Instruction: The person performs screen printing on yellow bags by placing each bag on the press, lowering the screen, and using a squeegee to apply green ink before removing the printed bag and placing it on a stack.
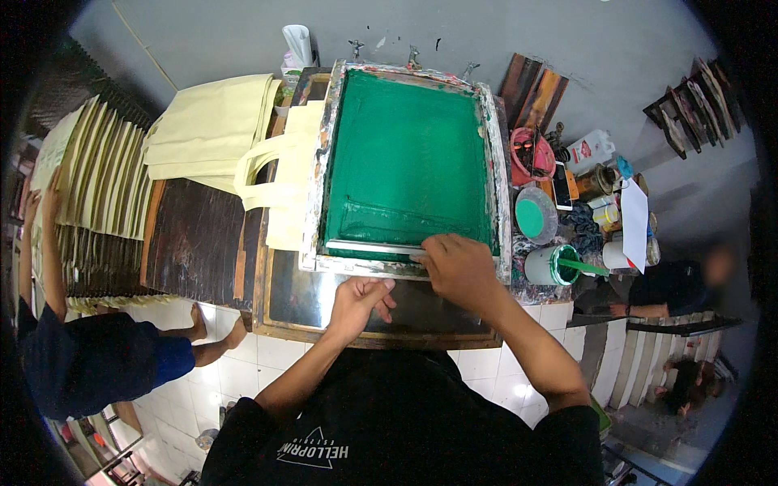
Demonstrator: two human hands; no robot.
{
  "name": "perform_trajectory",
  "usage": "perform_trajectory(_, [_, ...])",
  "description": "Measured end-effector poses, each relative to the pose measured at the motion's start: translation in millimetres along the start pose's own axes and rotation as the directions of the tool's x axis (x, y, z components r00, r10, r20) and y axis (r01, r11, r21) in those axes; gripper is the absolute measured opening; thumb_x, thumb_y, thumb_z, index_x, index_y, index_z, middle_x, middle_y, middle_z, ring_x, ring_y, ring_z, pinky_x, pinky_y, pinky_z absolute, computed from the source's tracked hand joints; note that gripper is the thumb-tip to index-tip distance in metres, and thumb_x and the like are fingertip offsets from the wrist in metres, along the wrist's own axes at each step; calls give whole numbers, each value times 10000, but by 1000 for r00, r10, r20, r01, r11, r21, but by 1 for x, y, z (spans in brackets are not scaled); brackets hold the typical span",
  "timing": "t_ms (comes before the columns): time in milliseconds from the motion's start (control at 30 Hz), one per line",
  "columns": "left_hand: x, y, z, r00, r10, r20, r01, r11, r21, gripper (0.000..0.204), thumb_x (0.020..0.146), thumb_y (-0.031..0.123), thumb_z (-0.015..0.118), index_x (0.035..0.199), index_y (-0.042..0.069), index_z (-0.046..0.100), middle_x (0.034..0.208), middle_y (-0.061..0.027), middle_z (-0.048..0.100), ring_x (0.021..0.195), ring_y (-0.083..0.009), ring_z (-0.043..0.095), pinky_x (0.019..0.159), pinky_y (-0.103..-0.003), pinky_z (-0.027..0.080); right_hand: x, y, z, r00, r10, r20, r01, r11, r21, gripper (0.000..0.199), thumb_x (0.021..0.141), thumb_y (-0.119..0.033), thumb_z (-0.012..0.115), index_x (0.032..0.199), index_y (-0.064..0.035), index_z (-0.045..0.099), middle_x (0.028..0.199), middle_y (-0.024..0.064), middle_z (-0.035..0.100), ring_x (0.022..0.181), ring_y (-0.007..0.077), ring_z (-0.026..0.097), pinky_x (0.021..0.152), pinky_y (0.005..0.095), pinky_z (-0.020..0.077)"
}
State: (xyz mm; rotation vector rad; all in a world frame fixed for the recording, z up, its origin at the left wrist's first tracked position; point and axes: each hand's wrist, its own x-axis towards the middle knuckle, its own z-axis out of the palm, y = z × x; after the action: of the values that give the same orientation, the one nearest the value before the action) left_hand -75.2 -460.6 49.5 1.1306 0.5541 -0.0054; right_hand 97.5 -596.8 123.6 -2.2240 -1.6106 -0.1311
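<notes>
Your right hand with fingers clamped on the squeegee at the near edge of the green screen frame, your left hand loosely curled below it, cream tote bag beneath on the bench

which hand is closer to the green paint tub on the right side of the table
Right. The right hand rests on the squeegee at the screen's near edge, a short way left of the paint tub. The left hand sits farther left, below the frame.

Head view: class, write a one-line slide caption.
Right hand on squeegee in green-inked screen frame; left hand at its near edge.
</notes>
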Motion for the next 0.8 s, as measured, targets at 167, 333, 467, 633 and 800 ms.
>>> perform_trajectory(167, [-1,1,-2,1000,3,-31,-3,1000,0,321,1007,228,636,816,-28,662,676,-93,653,522,-140,617,488,-279,498,45,45,27,999,-48,21,50,988,-148,195,908,-284,652,880,-100,592,768,92,660,719,294,689,584,457,536])
perform_trajectory(333, [-1,5,-3,997,-61,38,63,997,-49,261,998,197,633,924,-52,666,785,-140,702,600,-183,678,560,-297,551,146,153,32,997,-47,-54,37,985,-168,289,944,-366,630,980,-80,630,849,155,712,806,383,700,671,519,537])
perform_trajectory(467, [-3,14,-14,971,-209,120,238,904,-354,304,1012,188,557,1144,-78,626,998,-248,726,805,-295,742,776,-373,589,221,187,4,965,194,178,-182,980,-80,443,926,-455,644,1172,-91,701,994,225,721,942,426,683,851,519,524])
perform_trajectory(633, [-15,39,-35,931,-153,332,242,939,-244,342,1038,202,534,1283,-32,577,1090,-242,717,924,-296,739,782,-349,592,258,202,-2,966,218,137,-217,976,-23,526,899,-509,665,1218,-94,710,1040,231,723,982,429,680,900,505,519])
perform_trajectory(800, [61,139,-42,949,274,157,-313,877,363,266,1014,199,610,1187,3,656,1106,-116,697,1037,-191,674,921,-348,532,260,207,24,930,362,66,-333,905,-266,625,870,-635,632,1149,-86,737,977,210,739,951,388,706,851,497,541])
